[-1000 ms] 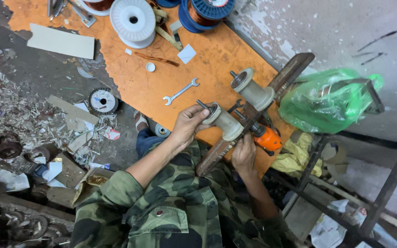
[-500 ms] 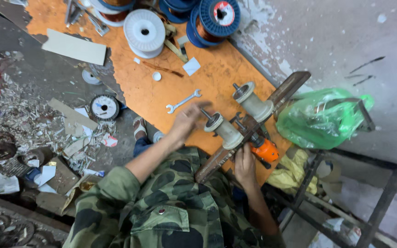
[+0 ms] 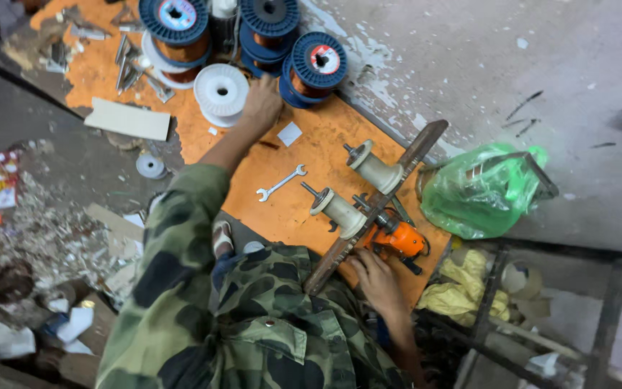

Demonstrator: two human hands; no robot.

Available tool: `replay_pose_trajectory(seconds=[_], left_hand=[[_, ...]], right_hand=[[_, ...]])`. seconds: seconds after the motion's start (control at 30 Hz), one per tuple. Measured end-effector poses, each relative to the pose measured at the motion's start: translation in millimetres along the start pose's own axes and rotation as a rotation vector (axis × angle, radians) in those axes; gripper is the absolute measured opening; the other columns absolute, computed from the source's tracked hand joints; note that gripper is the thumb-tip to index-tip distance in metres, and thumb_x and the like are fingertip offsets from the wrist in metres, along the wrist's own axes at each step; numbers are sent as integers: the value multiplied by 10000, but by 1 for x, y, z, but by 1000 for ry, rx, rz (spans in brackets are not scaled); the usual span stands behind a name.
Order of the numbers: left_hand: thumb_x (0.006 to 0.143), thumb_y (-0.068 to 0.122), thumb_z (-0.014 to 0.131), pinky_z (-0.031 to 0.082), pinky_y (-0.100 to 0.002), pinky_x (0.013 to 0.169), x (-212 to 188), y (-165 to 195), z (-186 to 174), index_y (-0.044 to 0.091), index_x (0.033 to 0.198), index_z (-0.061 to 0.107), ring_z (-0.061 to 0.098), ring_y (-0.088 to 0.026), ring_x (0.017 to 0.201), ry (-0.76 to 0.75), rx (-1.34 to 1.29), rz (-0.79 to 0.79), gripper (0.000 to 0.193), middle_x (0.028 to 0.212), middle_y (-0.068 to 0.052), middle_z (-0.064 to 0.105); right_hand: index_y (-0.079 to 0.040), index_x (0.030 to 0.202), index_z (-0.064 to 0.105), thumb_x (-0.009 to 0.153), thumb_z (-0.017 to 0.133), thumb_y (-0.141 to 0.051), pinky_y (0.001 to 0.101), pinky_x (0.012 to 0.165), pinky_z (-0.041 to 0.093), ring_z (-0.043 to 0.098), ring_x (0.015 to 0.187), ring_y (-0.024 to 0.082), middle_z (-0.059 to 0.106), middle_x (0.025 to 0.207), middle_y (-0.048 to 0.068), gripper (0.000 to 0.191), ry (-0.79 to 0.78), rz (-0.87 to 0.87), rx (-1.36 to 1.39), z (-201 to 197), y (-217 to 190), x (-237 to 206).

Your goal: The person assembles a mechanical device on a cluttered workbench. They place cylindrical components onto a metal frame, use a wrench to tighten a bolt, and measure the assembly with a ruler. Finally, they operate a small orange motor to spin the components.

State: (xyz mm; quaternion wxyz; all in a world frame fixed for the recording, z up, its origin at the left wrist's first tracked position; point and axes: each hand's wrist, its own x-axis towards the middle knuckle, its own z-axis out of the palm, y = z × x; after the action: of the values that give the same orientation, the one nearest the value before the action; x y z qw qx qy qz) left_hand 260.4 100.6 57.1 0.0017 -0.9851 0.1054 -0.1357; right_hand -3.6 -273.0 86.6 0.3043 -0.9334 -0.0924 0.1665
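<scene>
While the left arm is stretched far across the orange board, the left hand is laid on the board between a white empty spool and the nearest blue spool; its fingers are seen from behind, and whether they grip anything cannot be told. The right hand is rested against the near end of a long rusty bar, fingers curled loosely, just beside an orange power tool; a firm grip cannot be made out.

Four blue-flanged spools wound with copper wire are counted at the far edge of the board, crowded together, two of them with pale labels on the top flange. One white spool is seen among them and one small white disc on the grey floor to the left. Two cream-coloured cylinders with round flanges and thin spindles are mounted side by side on the bar, both pointing toward the left. One silvery open-ended spanner is lain flat between the arm and the cylinders. One small white square of paper is placed near the left hand. One green plastic bag is set off the board's right corner, well apart from both hands.
</scene>
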Motion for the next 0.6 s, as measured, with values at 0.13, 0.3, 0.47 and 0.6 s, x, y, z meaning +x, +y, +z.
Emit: replay_pose_trajectory(seconds=[0.13, 0.3, 0.47, 0.6], left_hand=[[896, 266, 761, 546, -421, 805, 28, -38, -41, 67, 968, 794, 681, -262, 850, -14, -740, -214, 214, 895, -115, 743], [1025, 217, 737, 586, -292, 802, 42, -79, -132, 9, 1150, 699, 721, -134, 847, 22, -1698, -207, 246, 980, -78, 768], [1017, 250, 679, 618, -291, 764, 50, -69, -244, 41, 1221, 649, 757, -160, 798, 52, -1768, -93, 293, 999, -82, 765], [1041, 224, 654, 646, -323, 834, 57, -38, -340, 31, 1235, 642, 785, -180, 900, 128, -1723, 194, 273, 1106, -65, 766]], right_hand=[[-75, 1171, 675, 989, 594, -277, 423, 885, 538, 679, 1085, 374, 718, 1161, 160, 284, 107, -6, 48, -6, 3, -13], [-88, 1136, 695, 966, 620, -264, 396, 845, 558, 713, 1032, 331, 738, 1103, 128, 256, 35, 47, 89, -27, -11, -12], [-78, 1118, 702, 939, 651, -252, 379, 833, 554, 729, 991, 303, 754, 1056, 100, 254, 72, -174, 36, -73, -56, 4], [-88, 1133, 712, 944, 679, -207, 370, 838, 583, 755, 1001, 258, 766, 1099, 86, 225, 122, -345, 94, -109, -99, 27]])
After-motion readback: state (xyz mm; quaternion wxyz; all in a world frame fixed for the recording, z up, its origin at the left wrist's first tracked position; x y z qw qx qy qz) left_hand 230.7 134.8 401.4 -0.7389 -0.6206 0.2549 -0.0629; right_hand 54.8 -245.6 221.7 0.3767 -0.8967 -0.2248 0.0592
